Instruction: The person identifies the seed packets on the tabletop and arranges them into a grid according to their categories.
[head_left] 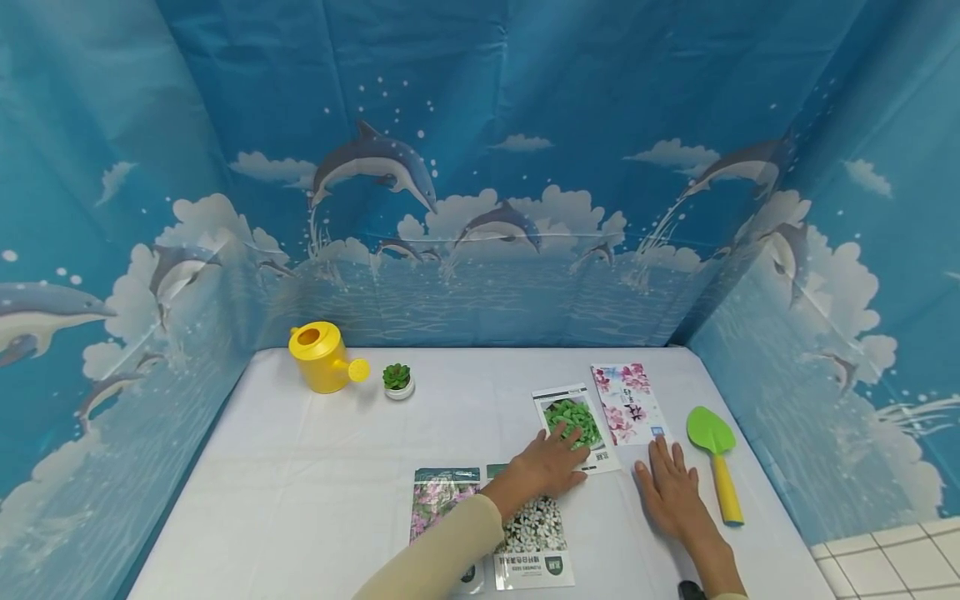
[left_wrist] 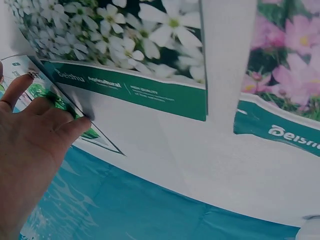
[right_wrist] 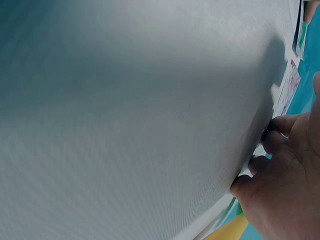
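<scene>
My left hand (head_left: 551, 462) rests on a seed packet with a green leafy picture (head_left: 572, 410). Its fingers are spread across the lower part of that packet, and the left wrist view shows the fingertips touching it. My right hand (head_left: 677, 498) lies on the table with fingers extended, its fingertips at the near edge of a packet printed with pink blossoms (head_left: 628, 404). Under the left forearm are a white-flower seed packet (head_left: 534, 533) and a pink-flower seed packet (head_left: 435, 496), both partly hidden. In the right wrist view the hand (right_wrist: 285, 172) grips nothing.
A trowel with a green blade (head_left: 710, 429) and yellow handle lies right of the right hand. A yellow watering can (head_left: 321, 362) and a small potted succulent (head_left: 398, 381) stand at the back left. A blue dolphin-print curtain (head_left: 480, 283) encloses the white table (head_left: 300, 483).
</scene>
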